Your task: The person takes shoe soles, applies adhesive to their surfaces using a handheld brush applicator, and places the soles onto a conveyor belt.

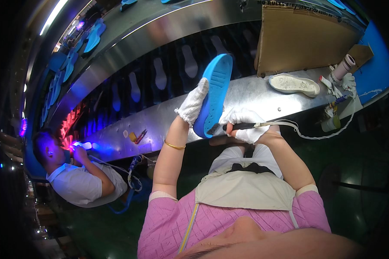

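My left hand (194, 102), in a white glove, grips a blue shoe sole (218, 86) by its left edge. The sole stands tilted lengthwise away from me, its hollow inner face showing. My right hand (244, 123), also gloved with some fingertips bare, is closed round a black-handled brush (240, 126). The brush's dark bristles meet the inside of the sole at its near end. From the handle a pale hose (317, 137) runs off to the right. A white sole (294, 84) lies on the metal bench (255, 97) to the right.
Behind the bench, a conveyor carries dark holders with pale soles (160, 73). A cardboard sheet (309, 41) stands at the back right. Near the bench's right end are a pinkish cylinder (344, 67) and a pot (330, 124). A co-worker (80, 177) works at the left.
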`<state>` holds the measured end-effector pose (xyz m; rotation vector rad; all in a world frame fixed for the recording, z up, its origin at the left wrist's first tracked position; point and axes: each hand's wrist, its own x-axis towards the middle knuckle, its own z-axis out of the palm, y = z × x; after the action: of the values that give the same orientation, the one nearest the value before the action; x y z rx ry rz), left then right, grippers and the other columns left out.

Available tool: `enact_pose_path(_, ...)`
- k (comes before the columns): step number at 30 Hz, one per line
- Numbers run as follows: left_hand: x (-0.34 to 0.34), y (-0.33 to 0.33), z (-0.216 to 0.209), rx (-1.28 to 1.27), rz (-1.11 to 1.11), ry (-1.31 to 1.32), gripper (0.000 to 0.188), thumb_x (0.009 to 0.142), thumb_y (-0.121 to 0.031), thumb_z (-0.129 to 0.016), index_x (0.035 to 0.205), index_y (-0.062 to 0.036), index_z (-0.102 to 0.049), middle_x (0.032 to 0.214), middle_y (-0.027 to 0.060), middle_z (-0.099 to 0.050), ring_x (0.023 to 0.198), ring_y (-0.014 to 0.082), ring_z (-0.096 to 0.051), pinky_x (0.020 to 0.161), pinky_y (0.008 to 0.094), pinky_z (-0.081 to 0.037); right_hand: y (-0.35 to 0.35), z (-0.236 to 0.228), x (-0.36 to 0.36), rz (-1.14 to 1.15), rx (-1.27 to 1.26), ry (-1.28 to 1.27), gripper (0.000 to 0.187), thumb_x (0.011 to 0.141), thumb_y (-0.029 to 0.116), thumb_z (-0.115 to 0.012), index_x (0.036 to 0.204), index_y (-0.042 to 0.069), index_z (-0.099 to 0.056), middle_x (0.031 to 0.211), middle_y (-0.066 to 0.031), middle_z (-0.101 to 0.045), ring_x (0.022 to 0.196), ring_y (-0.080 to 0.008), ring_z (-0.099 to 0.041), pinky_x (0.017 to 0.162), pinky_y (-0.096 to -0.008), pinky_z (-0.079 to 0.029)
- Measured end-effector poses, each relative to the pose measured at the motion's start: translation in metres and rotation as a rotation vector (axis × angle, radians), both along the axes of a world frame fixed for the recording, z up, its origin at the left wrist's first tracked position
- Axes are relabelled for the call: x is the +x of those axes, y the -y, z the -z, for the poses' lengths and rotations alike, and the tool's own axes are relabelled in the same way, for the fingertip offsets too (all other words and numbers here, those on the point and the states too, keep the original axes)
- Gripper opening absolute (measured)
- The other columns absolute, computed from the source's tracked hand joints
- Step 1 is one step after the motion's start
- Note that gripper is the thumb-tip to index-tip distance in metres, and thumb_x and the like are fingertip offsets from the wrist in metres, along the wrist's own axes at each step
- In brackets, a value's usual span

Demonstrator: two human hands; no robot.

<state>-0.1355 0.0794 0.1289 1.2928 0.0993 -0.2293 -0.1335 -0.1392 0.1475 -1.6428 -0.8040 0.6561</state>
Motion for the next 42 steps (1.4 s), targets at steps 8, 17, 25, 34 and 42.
enact_pose_path(8,0.009,0.000,0.001,0.142,-0.055,-0.142,0.076,0.079,-0.064,-0.054,0.123,-0.0028,-0.050,0.103,0.0131,-0.059,0.086,0.0181,-0.057,0.075,0.0312,-0.051,-0.003,0.000,0.004,0.063,-0.023,-0.201,0.015,0.072,-0.008,-0.060,0.080,0.006,-0.060,0.093,-0.0078,-0.059,0.087,-0.0185,-0.057,0.079,-0.0297,-0.049)
enact_pose_path(17,0.003,0.005,-0.006,0.106,0.036,-0.252,0.084,0.077,-0.070,-0.049,0.130,-0.0049,-0.045,0.114,0.0167,-0.056,0.097,0.0223,-0.057,0.082,0.0329,-0.050,-0.003,0.013,0.036,0.037,0.004,0.091,0.013,0.069,-0.006,-0.062,0.075,0.006,-0.061,0.089,-0.0078,-0.060,0.085,-0.0181,-0.058,0.079,-0.0281,-0.046)
enact_pose_path(25,0.001,0.015,0.001,-0.118,0.013,-0.217,0.080,0.078,-0.069,-0.047,0.126,-0.0055,-0.049,0.110,0.0151,-0.059,0.090,0.0199,-0.062,0.073,0.0294,-0.055,-0.006,0.010,0.029,-0.041,0.173,-0.074,0.012,0.068,0.001,-0.067,0.077,0.005,-0.061,0.090,-0.0076,-0.062,0.086,-0.0186,-0.058,0.079,-0.0304,-0.047)
enact_pose_path(34,-0.005,0.008,-0.001,-0.238,-0.045,-0.071,0.080,0.077,-0.069,-0.046,0.122,-0.0034,-0.050,0.099,0.0143,-0.062,0.080,0.0203,-0.064,0.067,0.0302,-0.057,0.006,-0.001,0.026,-0.127,0.225,-0.644,0.015,0.070,0.001,-0.070,0.082,0.002,-0.061,0.080,-0.0072,-0.063,0.070,-0.0139,-0.061,0.064,-0.0260,-0.050)
enact_pose_path(42,-0.014,-0.028,0.018,-0.798,-0.072,0.009,0.078,0.081,-0.070,-0.040,0.124,-0.0053,-0.046,0.111,0.0146,-0.057,0.098,0.0276,-0.058,0.086,0.0409,-0.051,0.010,0.012,0.036,0.245,0.526,-0.318,0.009,0.080,0.008,-0.067,0.088,0.006,-0.063,0.086,-0.0055,-0.064,0.074,-0.0116,-0.061,0.069,-0.0237,-0.050)
